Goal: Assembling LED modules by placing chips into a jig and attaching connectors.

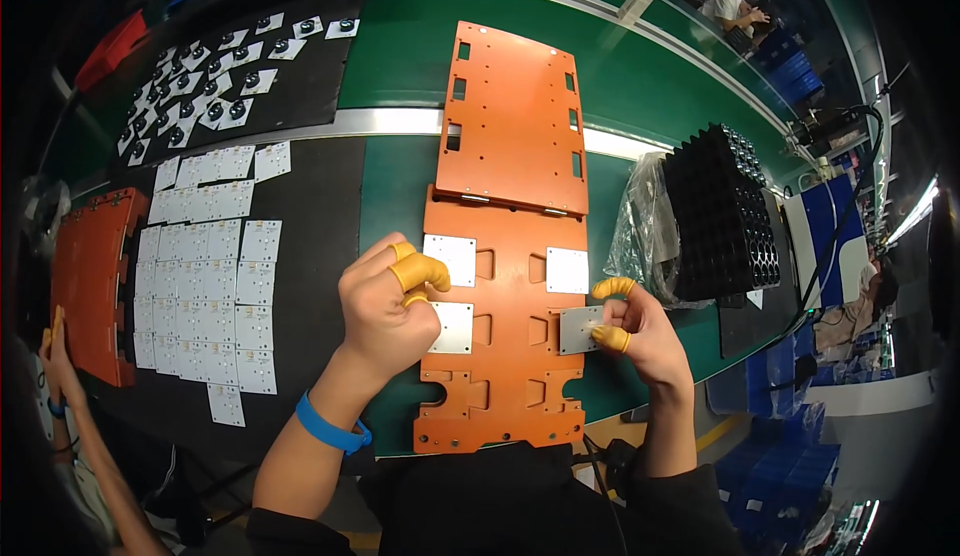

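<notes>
Right hand (640, 328) pinching small grey square board (580, 329) at right edge of orange fixture plate (505, 356), grip narrow. Left hand (385, 306) curling loosely, holding nothing, fingertips resting beside white board (452, 327) on plate. Plate lying on green surface (400, 186).

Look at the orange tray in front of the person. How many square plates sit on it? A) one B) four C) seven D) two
B: four pale square plates sit on the orange tray, two at its left side and two at its right side.
</notes>
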Demonstrator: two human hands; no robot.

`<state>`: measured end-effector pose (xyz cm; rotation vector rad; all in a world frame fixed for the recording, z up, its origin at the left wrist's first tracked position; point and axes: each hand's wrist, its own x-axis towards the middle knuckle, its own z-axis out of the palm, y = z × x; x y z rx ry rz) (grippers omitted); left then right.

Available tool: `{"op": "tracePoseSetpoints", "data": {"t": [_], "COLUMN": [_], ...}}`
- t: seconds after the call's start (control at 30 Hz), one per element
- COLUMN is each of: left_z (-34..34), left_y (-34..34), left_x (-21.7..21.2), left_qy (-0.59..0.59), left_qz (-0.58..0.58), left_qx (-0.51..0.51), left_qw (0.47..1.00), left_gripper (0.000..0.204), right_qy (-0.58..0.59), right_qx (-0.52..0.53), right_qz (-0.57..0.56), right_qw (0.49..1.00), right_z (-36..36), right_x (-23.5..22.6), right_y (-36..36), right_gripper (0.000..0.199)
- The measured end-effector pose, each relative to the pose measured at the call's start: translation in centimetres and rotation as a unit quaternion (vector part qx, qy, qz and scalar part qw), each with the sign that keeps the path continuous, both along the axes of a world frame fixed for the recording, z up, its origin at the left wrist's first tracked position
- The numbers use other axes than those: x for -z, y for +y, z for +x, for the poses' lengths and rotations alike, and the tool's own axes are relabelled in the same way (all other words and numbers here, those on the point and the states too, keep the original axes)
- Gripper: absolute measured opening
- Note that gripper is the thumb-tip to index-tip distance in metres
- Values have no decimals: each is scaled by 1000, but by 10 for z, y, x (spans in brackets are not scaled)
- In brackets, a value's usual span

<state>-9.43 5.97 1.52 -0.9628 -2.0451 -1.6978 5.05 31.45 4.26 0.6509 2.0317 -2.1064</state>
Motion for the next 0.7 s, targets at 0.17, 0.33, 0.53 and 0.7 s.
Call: {"op": "tracePoseSetpoints", "data": {"t": [0.17,0.33,0.53,0.7], "left_z": [0,-1,-1,-2], "left_y": [-4,-1,0,4], "left_x": [-1,0,3,5], "left_qy": [1,7,-8,-16], "left_qz": [-13,-8,-17,-20], "left_qx": [-11,-10,-33,-29], "left_qw": [1000,1000,999,999], "left_gripper": [30,26,27,26], "right_qy": [-9,-17,13,34], "right_qx": [-5,17,18,34], "right_qz": [16,47,15,5], "right_qw": [1000,999,1000,999], "right_z": [-1,-2,1,8], "right_x": [-3,-3,15,26], "right_y": [-10,-15,-12,-11], "right_gripper": [44,42,44,44]}}
